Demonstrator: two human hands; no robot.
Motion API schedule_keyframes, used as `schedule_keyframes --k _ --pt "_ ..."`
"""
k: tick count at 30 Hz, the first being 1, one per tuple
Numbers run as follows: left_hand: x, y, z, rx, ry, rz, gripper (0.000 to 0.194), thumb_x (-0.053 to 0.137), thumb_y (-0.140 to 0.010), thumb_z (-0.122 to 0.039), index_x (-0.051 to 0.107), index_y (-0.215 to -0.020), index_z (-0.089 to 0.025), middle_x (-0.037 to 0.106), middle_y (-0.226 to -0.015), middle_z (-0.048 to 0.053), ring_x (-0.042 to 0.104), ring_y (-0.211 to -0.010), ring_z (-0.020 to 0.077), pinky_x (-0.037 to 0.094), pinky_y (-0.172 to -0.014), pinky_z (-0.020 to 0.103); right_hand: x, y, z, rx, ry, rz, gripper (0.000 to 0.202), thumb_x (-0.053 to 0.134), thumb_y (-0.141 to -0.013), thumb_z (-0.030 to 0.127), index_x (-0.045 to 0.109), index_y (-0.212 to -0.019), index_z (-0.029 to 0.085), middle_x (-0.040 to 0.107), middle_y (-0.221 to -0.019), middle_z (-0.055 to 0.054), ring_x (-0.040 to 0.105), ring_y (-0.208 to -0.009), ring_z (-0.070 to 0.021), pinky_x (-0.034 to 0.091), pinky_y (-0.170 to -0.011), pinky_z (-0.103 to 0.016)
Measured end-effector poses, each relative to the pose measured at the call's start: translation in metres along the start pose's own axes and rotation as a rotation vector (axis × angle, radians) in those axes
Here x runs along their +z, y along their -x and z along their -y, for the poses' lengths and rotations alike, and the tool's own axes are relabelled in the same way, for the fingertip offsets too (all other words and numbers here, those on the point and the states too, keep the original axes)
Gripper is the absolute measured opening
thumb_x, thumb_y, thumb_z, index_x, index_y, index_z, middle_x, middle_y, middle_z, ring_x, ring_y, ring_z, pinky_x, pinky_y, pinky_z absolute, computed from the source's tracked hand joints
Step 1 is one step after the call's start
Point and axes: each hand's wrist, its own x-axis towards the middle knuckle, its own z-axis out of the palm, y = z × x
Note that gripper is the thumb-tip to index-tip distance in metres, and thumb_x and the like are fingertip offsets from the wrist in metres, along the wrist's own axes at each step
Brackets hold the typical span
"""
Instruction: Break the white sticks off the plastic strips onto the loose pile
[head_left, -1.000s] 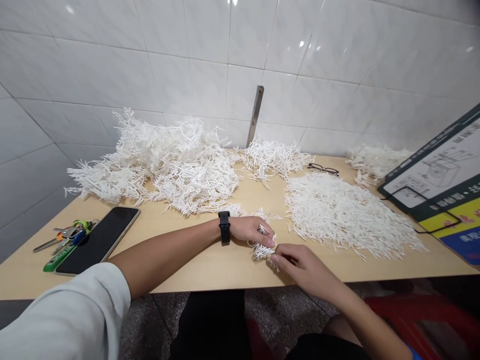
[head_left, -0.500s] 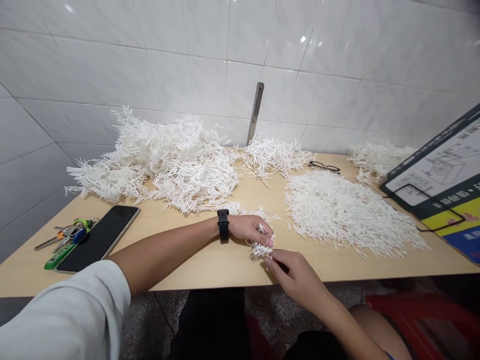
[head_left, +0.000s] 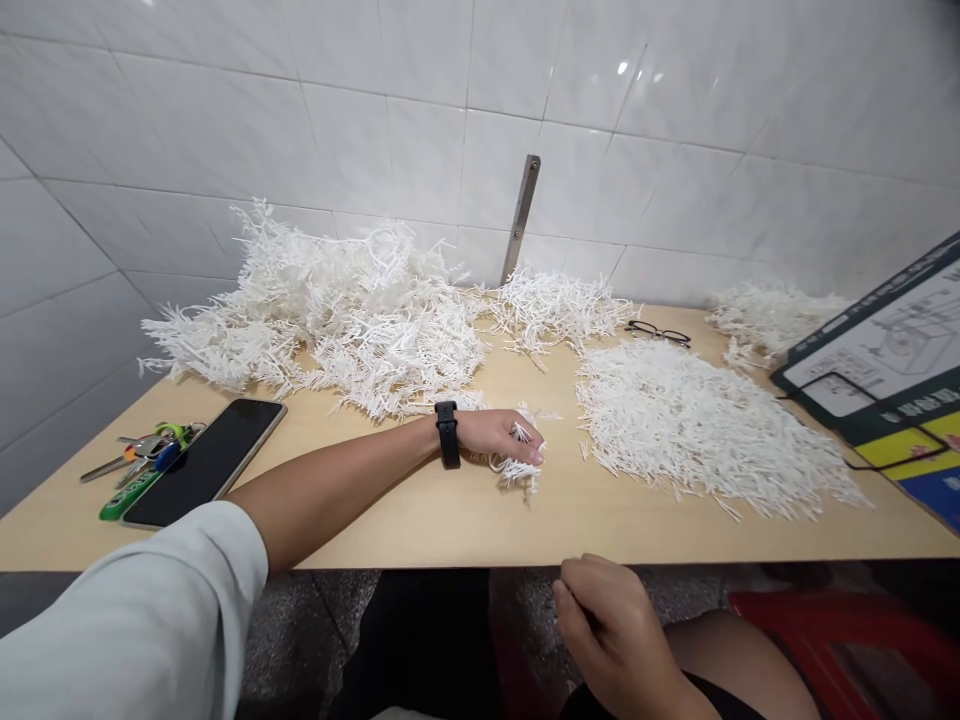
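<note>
My left hand (head_left: 496, 434), with a black watch on its wrist, is closed around a bunch of thin white plastic sprigs (head_left: 516, 470) just above the table. Loose ends stick out between the thumb and fingers and below them. Past the table's front edge, above the lap, my right hand (head_left: 616, 622) has its fingers curled together; whatever may be inside them is hidden. A wide flat heap of short white plastic pieces (head_left: 697, 425) lies to the right of my left hand. Behind it on the left rises a tangled pile of branching white plastic strands (head_left: 360, 310).
A phone (head_left: 206, 465) and keys (head_left: 146, 455) lie at the table's (head_left: 420, 530) left. Smaller white piles (head_left: 555, 305) and eyeglasses (head_left: 658, 333) are near the tiled wall. A printed box (head_left: 892, 380) stands at right; a red stool (head_left: 847, 630) is below. A metal bar (head_left: 520, 220) stands upright behind.
My right hand has come away from the white bunch and moved down toward me, past the table edge. My left hand keeps its hold in nearly the same place.
</note>
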Motion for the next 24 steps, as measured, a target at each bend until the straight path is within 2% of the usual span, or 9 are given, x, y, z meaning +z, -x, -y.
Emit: schedule_keyframes --k 3,6,8,9,13,17,19,22,24 --pt "-0.005 0.001 0.002 -0.010 -0.023 -0.020 0.050 0.069 -0.074 -0.060 0.058 -0.065 -0.013 0.046 -0.060 -0.002 0.038 -0.058 0.0094 0.031 -0.058 0.025 -0.027 -0.010 -0.020 0.103 0.054 0.019 0.031 0.037 -0.097 0.029 0.061 -0.079 0.022 0.066 -0.074 -0.006 0.059 -0.068 -0.0185 0.045 -0.064 -0.029" --pt "-0.002 0.000 0.003 -0.009 -0.042 -0.050 0.050 0.068 -0.075 -0.061 0.060 -0.067 -0.012 0.049 -0.061 -0.001 0.040 -0.059 0.0095 0.031 -0.058 0.024 -0.052 -0.031 -0.051 0.286 0.332 -0.233 0.034 0.042 -0.095 0.034 0.061 -0.116 0.016 0.067 -0.106 -0.017 0.060 -0.097 -0.0302 0.046 -0.084 -0.044" --pt "0.001 0.000 0.002 -0.007 -0.049 -0.074 0.051 0.066 -0.076 -0.062 0.059 -0.066 -0.012 0.049 -0.060 -0.001 0.040 -0.058 0.0092 0.031 -0.057 0.024 -0.056 -0.043 -0.059 0.347 0.336 -0.288 0.037 0.045 -0.094 0.039 0.062 -0.115 0.015 0.065 -0.112 -0.019 0.057 -0.104 -0.0324 0.044 -0.089 -0.047" --pt "0.002 0.000 0.001 -0.005 -0.052 -0.082 0.051 0.065 -0.076 -0.062 0.059 -0.066 -0.012 0.048 -0.060 -0.002 0.040 -0.058 0.0090 0.031 -0.057 0.024 -0.052 -0.047 -0.058 0.370 0.255 -0.248 0.036 0.046 -0.093 0.042 0.064 -0.111 0.015 0.066 -0.109 -0.017 0.058 -0.101 -0.0310 0.045 -0.087 -0.045" --pt "0.006 0.001 -0.001 0.003 -0.056 -0.095 0.048 0.067 -0.077 -0.058 0.059 -0.067 -0.012 0.049 -0.060 -0.002 0.040 -0.058 0.0089 0.031 -0.057 0.024 -0.014 -0.053 -0.031 0.355 -0.247 0.087 0.035 0.045 -0.094 0.048 0.064 -0.087 0.019 0.067 -0.084 -0.005 0.059 -0.076 -0.0196 0.045 -0.068 -0.031" --pt "0.003 0.002 0.001 0.023 -0.058 -0.109 0.048 0.065 -0.079 -0.057 0.056 -0.066 -0.012 0.046 -0.061 -0.002 0.039 -0.059 0.0089 0.029 -0.057 0.024 0.015 -0.033 -0.004 0.351 -0.312 0.035 0.044 0.036 -0.098 0.045 0.039 -0.061 0.021 0.041 -0.055 0.003 0.041 -0.054 -0.0132 0.031 -0.053 -0.026" --pt "0.000 0.001 0.002 0.035 -0.041 -0.172 0.050 0.064 -0.079 -0.059 0.052 -0.064 -0.013 0.043 -0.060 -0.003 0.036 -0.057 0.0084 0.028 -0.057 0.024 0.015 -0.019 0.003 0.339 -0.234 0.043 0.045 0.033 -0.099 0.041 0.034 -0.059 0.022 0.037 -0.053 0.004 0.039 -0.052 -0.0129 0.029 -0.053 -0.027" --pt "-0.001 -0.001 0.002 0.031 -0.050 -0.222 0.053 0.063 -0.078 -0.062 0.048 -0.062 -0.014 0.039 -0.059 -0.004 0.033 -0.056 0.0078 0.027 -0.057 0.024 -0.003 -0.011 -0.005 0.277 -0.149 0.164 0.038 0.033 -0.100 0.034 0.049 -0.068 0.021 0.053 -0.063 0.000 0.051 -0.062 -0.0161 0.037 -0.061 -0.028" --pt "0.002 -0.002 0.000 0.033 -0.083 -0.233 0.054 0.061 -0.079 -0.063 0.048 -0.061 -0.014 0.038 -0.058 -0.004 0.033 -0.057 0.0079 0.027 -0.058 0.024 -0.021 -0.020 -0.021 0.255 -0.041 0.073 0.030 0.034 -0.098 0.031 0.059 -0.086 0.020 0.065 -0.083 -0.006 0.058 -0.078 -0.0204 0.042 -0.071 -0.031"
